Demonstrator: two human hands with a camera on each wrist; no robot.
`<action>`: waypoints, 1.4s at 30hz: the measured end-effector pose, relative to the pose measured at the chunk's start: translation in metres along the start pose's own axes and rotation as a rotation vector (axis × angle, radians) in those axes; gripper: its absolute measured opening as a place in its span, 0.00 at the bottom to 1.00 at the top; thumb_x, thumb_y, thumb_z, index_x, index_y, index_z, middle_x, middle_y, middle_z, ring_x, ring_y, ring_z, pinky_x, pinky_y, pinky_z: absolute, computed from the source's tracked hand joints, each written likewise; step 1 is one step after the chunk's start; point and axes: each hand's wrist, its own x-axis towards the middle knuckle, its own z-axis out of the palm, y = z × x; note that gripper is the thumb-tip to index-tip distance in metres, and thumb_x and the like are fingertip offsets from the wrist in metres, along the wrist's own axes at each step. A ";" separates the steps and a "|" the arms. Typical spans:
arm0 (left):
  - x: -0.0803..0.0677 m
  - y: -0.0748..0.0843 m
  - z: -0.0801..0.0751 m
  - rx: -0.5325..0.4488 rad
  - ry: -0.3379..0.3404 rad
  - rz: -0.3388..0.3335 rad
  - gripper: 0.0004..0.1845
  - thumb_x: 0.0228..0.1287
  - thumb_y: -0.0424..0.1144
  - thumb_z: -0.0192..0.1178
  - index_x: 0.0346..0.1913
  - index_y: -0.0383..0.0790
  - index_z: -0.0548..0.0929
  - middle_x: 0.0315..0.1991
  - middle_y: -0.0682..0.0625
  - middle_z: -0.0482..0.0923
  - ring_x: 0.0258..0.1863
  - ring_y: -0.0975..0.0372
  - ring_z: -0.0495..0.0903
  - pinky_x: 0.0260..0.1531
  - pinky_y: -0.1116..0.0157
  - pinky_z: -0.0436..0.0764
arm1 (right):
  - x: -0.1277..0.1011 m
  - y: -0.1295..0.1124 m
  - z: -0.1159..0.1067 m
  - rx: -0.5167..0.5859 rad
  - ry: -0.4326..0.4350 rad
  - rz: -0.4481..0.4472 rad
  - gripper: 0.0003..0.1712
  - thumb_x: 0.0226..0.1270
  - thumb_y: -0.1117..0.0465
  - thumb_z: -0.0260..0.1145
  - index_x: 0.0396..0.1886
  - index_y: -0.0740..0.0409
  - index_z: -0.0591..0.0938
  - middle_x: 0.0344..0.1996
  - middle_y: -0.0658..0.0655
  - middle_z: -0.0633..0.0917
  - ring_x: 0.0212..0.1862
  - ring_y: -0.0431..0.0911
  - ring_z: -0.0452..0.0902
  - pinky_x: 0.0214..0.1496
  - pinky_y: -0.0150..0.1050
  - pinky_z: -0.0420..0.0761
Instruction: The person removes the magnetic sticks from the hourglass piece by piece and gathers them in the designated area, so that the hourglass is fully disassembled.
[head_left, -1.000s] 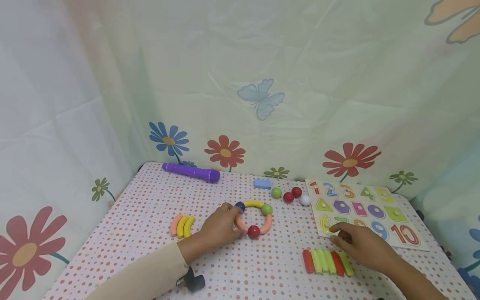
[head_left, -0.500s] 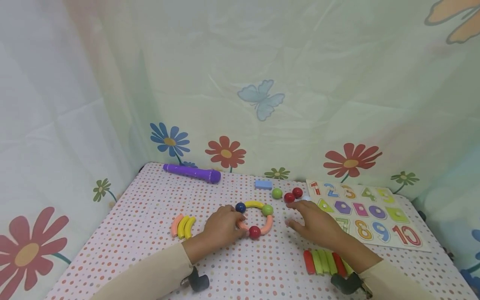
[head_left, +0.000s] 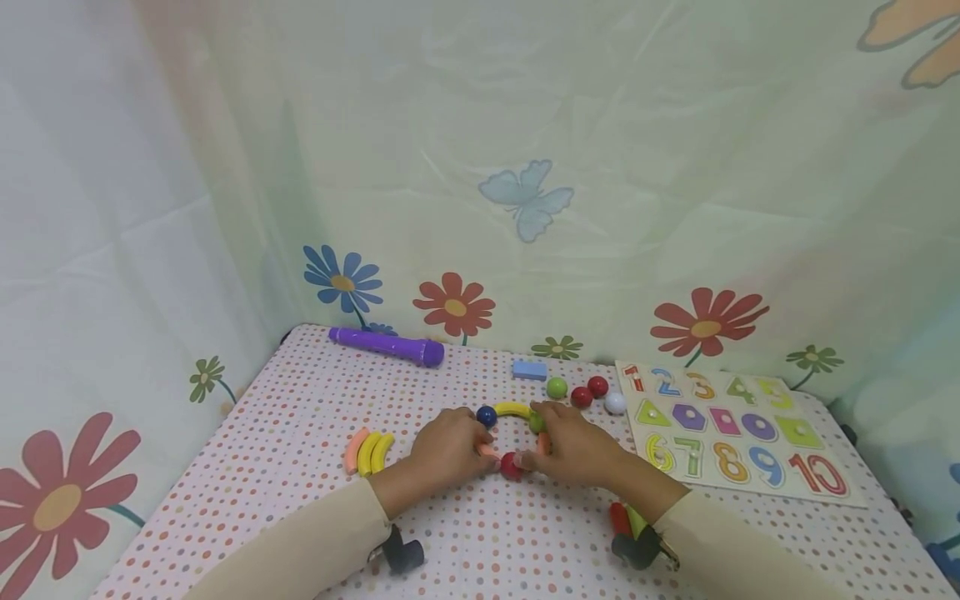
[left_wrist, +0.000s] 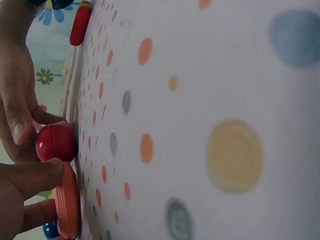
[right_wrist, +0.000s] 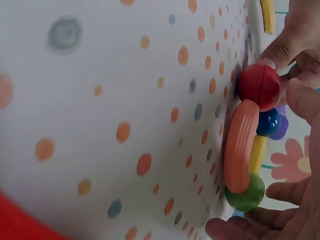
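Note:
A toy ring (head_left: 513, 410) of yellow and orange arcs joined by blue, green and red balls lies mid-table. My left hand (head_left: 480, 446) grips its left orange arc (left_wrist: 67, 200), fingers beside the red ball (left_wrist: 56, 142). My right hand (head_left: 534, 442) holds the ring's right side, thumb by the red ball (head_left: 511, 465) and fingers at the green ball (head_left: 537, 422). The right wrist view shows the red ball (right_wrist: 258, 86), orange arc (right_wrist: 240, 145), blue ball (right_wrist: 268, 121) and green ball (right_wrist: 246, 195) up close, with fingers on both ends.
Three curved pieces (head_left: 367, 451) lie left of the ring. Behind it are a purple torch (head_left: 386, 344), a blue block (head_left: 528, 370) and loose balls (head_left: 557, 387). A number puzzle board (head_left: 780, 487) is at the right. Coloured sticks (head_left: 618, 517) show under my right forearm. Flowered curtains close the table in.
My right hand left the puzzle board and sticks, swept left and took hold of the ring's right side. The left hand stayed on the ring.

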 end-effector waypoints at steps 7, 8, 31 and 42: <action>0.003 0.002 0.001 0.030 -0.015 -0.010 0.17 0.50 0.56 0.76 0.39 0.51 0.91 0.36 0.57 0.78 0.38 0.61 0.74 0.32 0.65 0.75 | 0.004 -0.001 0.004 -0.007 -0.033 0.048 0.59 0.59 0.26 0.68 0.76 0.62 0.66 0.72 0.67 0.70 0.73 0.63 0.64 0.65 0.64 0.73; 0.003 0.001 0.001 0.038 -0.017 -0.006 0.17 0.49 0.55 0.77 0.39 0.51 0.90 0.36 0.57 0.78 0.38 0.61 0.74 0.32 0.65 0.75 | 0.004 -0.001 0.004 -0.013 -0.033 0.050 0.59 0.59 0.26 0.68 0.76 0.62 0.66 0.71 0.67 0.70 0.72 0.63 0.65 0.64 0.64 0.73; -0.008 -0.014 -0.009 0.038 -0.133 0.060 0.39 0.52 0.58 0.76 0.65 0.41 0.80 0.58 0.48 0.80 0.62 0.54 0.74 0.61 0.56 0.75 | 0.009 -0.003 0.000 -0.066 -0.055 0.018 0.54 0.58 0.29 0.71 0.76 0.55 0.70 0.72 0.62 0.70 0.68 0.60 0.71 0.62 0.61 0.76; -0.010 -0.021 -0.011 -0.062 -0.157 0.020 0.36 0.49 0.57 0.77 0.61 0.44 0.82 0.48 0.57 0.80 0.52 0.62 0.75 0.50 0.61 0.80 | 0.009 -0.001 0.002 -0.081 -0.048 0.017 0.53 0.56 0.29 0.71 0.74 0.53 0.72 0.70 0.62 0.72 0.66 0.59 0.73 0.61 0.59 0.77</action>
